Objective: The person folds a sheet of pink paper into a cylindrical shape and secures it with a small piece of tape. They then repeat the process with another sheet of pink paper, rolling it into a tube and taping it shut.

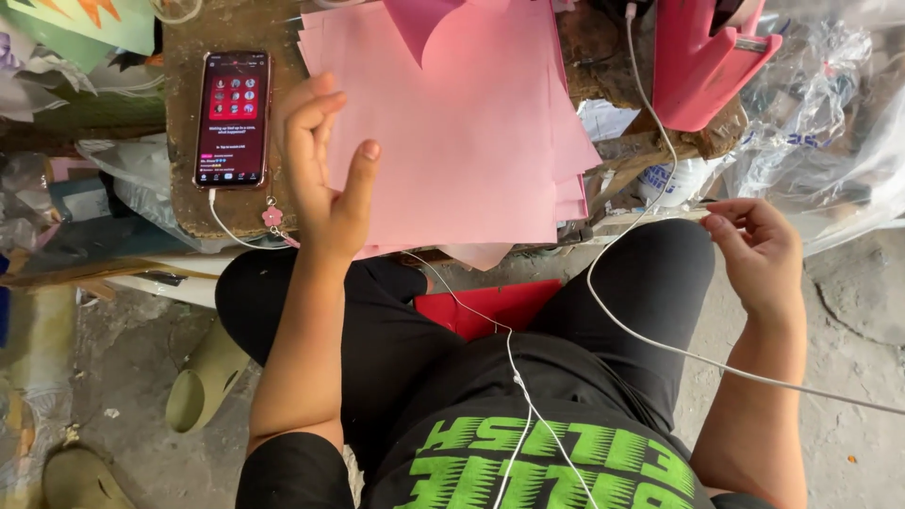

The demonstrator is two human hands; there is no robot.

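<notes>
Access to the worktop [203, 203] is from the near edge, over the knees. The stack of pink paper sheets [462, 132] covers the centre and overhangs the near edge; the left hand [325, 155] stands upright against its left margin, leaving only a narrow strip between the stack and the phone [233, 118]. The phone's cable and flower charm [272, 216] hang over the edge there. A white cable [650, 113] drops along the right side of the stack and crosses open space to the right hand [759, 250], barring sideways passage. A pink folded form [702, 57] and clear plastic sheeting [830, 113] block the far right. Open floor [853, 311] lies beyond the right knee
</notes>
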